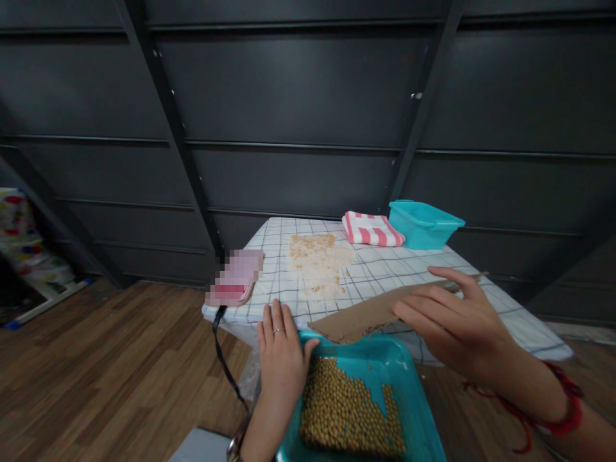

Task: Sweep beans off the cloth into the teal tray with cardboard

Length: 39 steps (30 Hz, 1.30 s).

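Note:
My left hand (282, 356) grips the left rim of a teal tray (385, 369) held at the table's near edge, thumb over the rim and fingers along the outside. The tray holds a heap of yellowish beans (349, 410). My right hand (447, 317) rests with fingers stretched along a flat strip of brown cardboard (366, 316), which lies on the tablecloth and reaches over the tray's far rim. A patch of pale crumbs and bean bits (320, 260) is spread on the checked tablecloth (385, 266) beyond the cardboard.
A folded red-and-white striped cloth (371, 229) and a teal plastic box (423, 223) sit at the table's far right. A blurred pink object (235, 277) with a black strap lies at the left edge. Dark panelled wall behind, wooden floor all round.

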{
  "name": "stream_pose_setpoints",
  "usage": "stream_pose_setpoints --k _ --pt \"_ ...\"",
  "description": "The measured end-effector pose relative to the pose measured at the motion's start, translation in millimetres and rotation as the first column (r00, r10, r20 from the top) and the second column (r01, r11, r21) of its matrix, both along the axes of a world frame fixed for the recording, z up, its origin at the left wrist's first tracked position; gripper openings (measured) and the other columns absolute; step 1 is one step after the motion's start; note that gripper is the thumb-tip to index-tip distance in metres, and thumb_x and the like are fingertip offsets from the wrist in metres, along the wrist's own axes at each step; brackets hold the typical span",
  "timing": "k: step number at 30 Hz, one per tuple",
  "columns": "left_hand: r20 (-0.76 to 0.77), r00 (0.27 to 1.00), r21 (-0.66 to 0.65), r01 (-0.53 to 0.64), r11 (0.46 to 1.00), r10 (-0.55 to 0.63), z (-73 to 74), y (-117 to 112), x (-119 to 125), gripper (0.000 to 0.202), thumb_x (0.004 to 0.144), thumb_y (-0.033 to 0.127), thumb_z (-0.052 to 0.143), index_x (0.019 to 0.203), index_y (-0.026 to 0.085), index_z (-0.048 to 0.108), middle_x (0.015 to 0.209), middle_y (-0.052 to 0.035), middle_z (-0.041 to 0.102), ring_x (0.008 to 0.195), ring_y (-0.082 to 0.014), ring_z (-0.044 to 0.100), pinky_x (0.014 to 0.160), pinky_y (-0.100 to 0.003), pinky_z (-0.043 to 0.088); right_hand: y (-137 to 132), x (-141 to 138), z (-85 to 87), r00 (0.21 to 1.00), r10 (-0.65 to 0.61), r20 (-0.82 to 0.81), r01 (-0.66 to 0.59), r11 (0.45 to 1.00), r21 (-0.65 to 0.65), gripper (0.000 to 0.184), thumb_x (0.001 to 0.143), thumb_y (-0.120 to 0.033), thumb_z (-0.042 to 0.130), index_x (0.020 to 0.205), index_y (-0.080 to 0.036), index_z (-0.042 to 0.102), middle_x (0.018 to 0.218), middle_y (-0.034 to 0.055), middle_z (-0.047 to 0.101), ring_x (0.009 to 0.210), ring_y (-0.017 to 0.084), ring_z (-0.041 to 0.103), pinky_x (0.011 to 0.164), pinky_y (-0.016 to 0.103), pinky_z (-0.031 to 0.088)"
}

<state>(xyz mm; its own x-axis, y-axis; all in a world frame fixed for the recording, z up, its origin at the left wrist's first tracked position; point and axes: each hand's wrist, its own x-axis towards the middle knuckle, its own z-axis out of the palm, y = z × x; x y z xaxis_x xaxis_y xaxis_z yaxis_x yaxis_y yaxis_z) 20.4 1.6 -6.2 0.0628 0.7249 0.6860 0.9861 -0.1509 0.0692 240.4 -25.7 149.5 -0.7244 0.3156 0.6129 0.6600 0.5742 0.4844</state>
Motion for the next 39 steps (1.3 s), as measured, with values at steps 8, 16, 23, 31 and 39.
stream_pose_setpoints --k 8,16,23,31,39 --pt "-0.025 0.999 0.004 -0.036 0.999 0.036 1.5 -0.6 0.9 0.068 0.08 0.053 0.033 0.122 -0.001 0.038 0.126 -0.0256 0.044 0.119 -0.0386 0.035 0.09 -0.053 0.037 -0.5 9.6 3.3 0.999 -0.036 0.01 0.036 0.998 0.059 0.023 0.08 -0.002 0.037 0.084 -0.019 0.052 0.069 0.0004 0.062 0.065 0.014 0.054 0.086 0.041 0.034" --pt "-0.029 0.999 -0.016 -0.047 0.999 0.047 0.8 0.1 0.0 0.068 0.079 0.052 0.035 0.121 -0.001 0.039 0.127 -0.0253 0.043 0.119 -0.0375 0.035 0.092 -0.052 0.036 -10.4 26.8 7.1 1.0 -0.019 0.0 0.019 0.999 -0.034 0.024 0.084 -0.003 0.033 0.086 -0.019 0.051 0.073 -0.0017 0.062 0.07 0.012 0.055 0.088 0.039 0.032" --pt "-0.038 0.999 0.0 -0.034 0.999 0.033 2.0 -0.1 -0.1 0.067 0.079 0.051 0.036 0.121 -0.001 0.039 0.125 -0.026 0.044 0.118 -0.0381 0.036 0.089 -0.053 0.038 -12.7 32.8 5.0 0.999 -0.031 0.005 0.032 0.997 -0.067 0.026 0.086 -0.004 0.03 0.086 -0.02 0.051 0.071 -0.0023 0.062 0.068 0.011 0.054 0.087 0.037 0.032" --pt "-0.018 0.999 0.01 -0.03 1.0 0.03 1.5 0.5 0.6 0.068 0.08 0.051 0.034 0.123 -0.001 0.036 0.126 -0.0257 0.043 0.119 -0.0382 0.034 0.089 -0.055 0.037 -5.4 24.7 -0.2 0.994 -0.064 0.085 0.062 0.998 0.019 0.024 0.086 -0.005 0.03 0.088 -0.017 0.05 0.07 0.0001 0.062 0.067 0.012 0.053 0.087 0.039 0.033" --pt "-0.02 1.0 0.007 -0.015 1.0 0.015 2.3 -0.1 -1.2 0.068 0.08 0.051 0.034 0.121 -0.003 0.038 0.126 -0.0264 0.043 0.119 -0.0389 0.034 0.09 -0.054 0.037 -6.4 25.2 5.7 0.988 -0.12 0.093 0.111 0.989 0.097 0.023 0.082 -0.002 0.033 0.087 -0.018 0.049 0.068 -0.0004 0.061 0.066 0.013 0.053 0.085 0.039 0.035"
